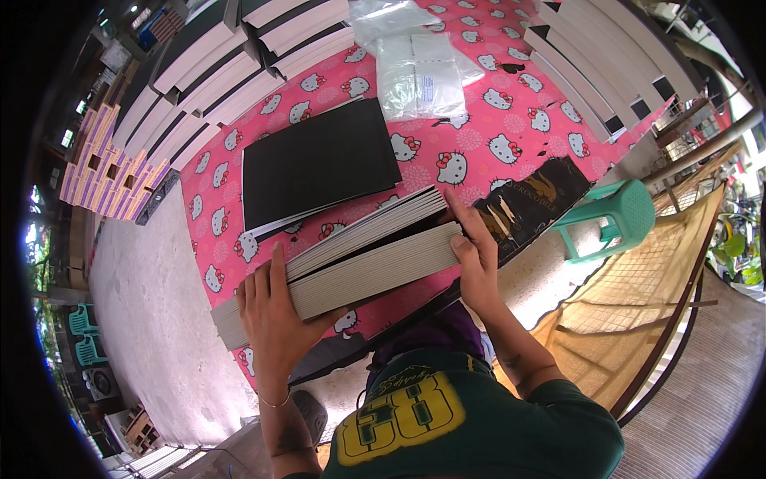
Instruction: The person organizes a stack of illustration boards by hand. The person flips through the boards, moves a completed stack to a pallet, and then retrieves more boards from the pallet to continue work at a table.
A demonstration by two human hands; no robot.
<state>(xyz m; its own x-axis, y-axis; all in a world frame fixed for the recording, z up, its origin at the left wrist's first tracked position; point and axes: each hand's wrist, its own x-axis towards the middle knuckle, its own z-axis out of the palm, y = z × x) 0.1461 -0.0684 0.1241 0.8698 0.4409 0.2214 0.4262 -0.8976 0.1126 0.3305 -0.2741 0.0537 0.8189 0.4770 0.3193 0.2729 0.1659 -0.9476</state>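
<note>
A thick stack of boards (375,267) stands on edge near the front of the table, its light grey edges turned up. A dark gap splits it lengthwise into two sections. Over the stack's left part, my left hand (279,311) is wrapped with its fingers on top and thumb on the near side. The right end is gripped by my right hand (477,259), thumb in front and fingers reaching behind. Just beyond lies a flat pile of black-faced sheets (319,164) with white edges showing.
Tall stacks of pale boards (215,72) fill the far left, and more boards (606,60) the far right. Clear plastic packets (419,76) lie on the pink cartoon tablecloth (471,144). A torn black strip (535,203) edges the table near a green stool (610,219).
</note>
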